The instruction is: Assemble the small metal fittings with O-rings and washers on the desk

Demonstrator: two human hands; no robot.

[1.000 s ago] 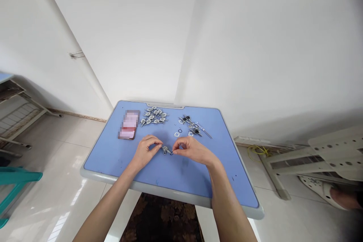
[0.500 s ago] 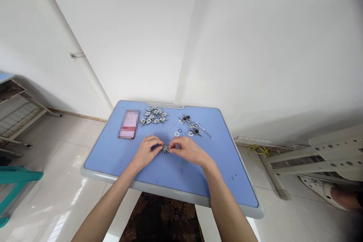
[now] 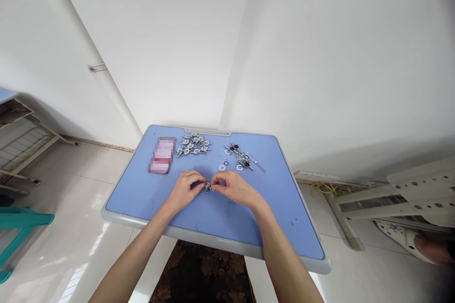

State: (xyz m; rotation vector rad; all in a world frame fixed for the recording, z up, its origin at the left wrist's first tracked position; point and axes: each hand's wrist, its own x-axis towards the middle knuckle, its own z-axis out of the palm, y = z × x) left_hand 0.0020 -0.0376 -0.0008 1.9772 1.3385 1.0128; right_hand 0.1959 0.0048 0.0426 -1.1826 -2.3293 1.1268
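Note:
A small metal part (image 3: 207,188) is between my hands, low over the middle of the blue table (image 3: 142,199). My left hand (image 3: 188,187) pinches its left side between thumb and forefinger. On its right side, the fingertips of my right hand (image 3: 231,187) are pinched together at the part; any smaller piece in them is too small to make out. Behind my hands lie a flat gasket (image 3: 222,167) and a dark ring (image 3: 226,163). A pile of several metal parts (image 3: 194,144) sits at the back, left of centre.
Several black-centred parts (image 3: 246,164) lie loosely at the back right, beside a thin clear-handled tool (image 3: 261,166). A phone (image 3: 162,155) rests at the back left. A green stool (image 3: 24,220) stands on the floor at left, and a person's shoe (image 3: 398,234) shows at right.
Both hands stay almost in place. The fingertips of my right hand have shifted very slightly at the metal part, and a thin bit of it now shows below them.

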